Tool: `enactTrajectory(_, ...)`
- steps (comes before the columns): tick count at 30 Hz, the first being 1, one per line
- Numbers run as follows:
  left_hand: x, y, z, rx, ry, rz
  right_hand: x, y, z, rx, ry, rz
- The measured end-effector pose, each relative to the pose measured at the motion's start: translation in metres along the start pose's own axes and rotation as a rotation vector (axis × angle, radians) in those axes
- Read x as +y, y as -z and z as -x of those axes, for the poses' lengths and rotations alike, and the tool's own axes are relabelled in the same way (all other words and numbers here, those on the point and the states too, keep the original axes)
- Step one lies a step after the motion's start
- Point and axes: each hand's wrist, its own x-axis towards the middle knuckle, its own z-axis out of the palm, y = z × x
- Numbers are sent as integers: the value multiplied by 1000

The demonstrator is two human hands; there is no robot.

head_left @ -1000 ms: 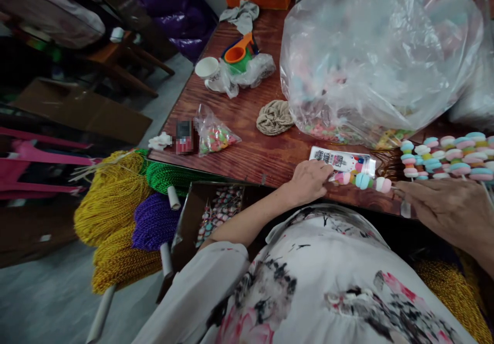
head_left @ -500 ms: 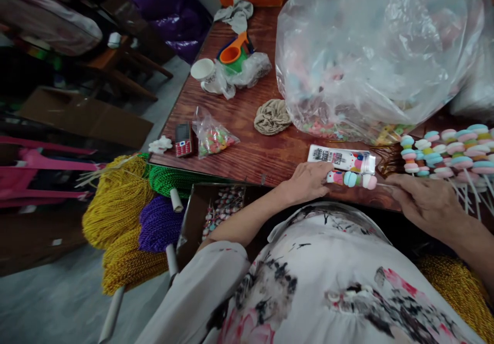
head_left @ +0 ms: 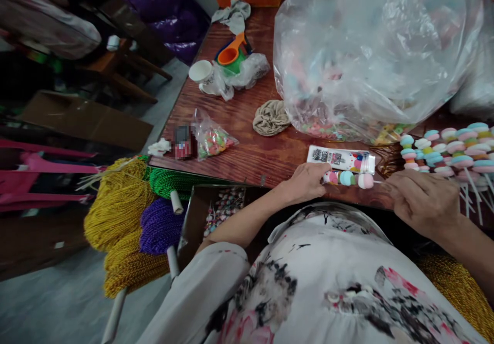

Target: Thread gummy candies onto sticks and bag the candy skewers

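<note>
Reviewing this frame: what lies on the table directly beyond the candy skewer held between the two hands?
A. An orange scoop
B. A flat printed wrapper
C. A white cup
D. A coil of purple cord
B. The flat printed wrapper lies on the wooden table just beyond the candy skewer, which the left hand and right hand hold at its two ends.

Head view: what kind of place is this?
Probably a home or small workshop where candy skewers get packed by hand. On the wooden table sit a big clear bag of loose candy, a row of finished skewers and printed sleeves. Bundles of coloured cord hang beside it.
</note>
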Motion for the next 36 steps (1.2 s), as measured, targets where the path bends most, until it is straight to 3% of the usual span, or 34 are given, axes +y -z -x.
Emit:
enactTrajectory(3,0,0,-2,-3,2,305,-5,-3,1,62,82,10)
enactTrajectory(7,-3,-4,-6,-26,43,479,-3,-7,4,-10,234,-3)
enactTrajectory(10,-4,-7,-7,-45,21,427,2,-9,8,-70,259,-97)
enactTrajectory(13,-1,-7,-6,-64,-38,218,3,-8,6,-29,171,-167)
enactTrajectory(18,3,-5,-2,-100,-74,-85,-1,-4,-6,12,107,-5)
enactTrajectory(21,2,-5,-3,-130,-67,-44,-2,-2,-12,-23,132,52)
enactTrajectory(27,4,-9,-13,-188,-137,279,-4,-4,-18,-136,208,58)
enactTrajectory(36,6,-10,-15,-214,-120,237,-11,3,-30,-397,97,134)
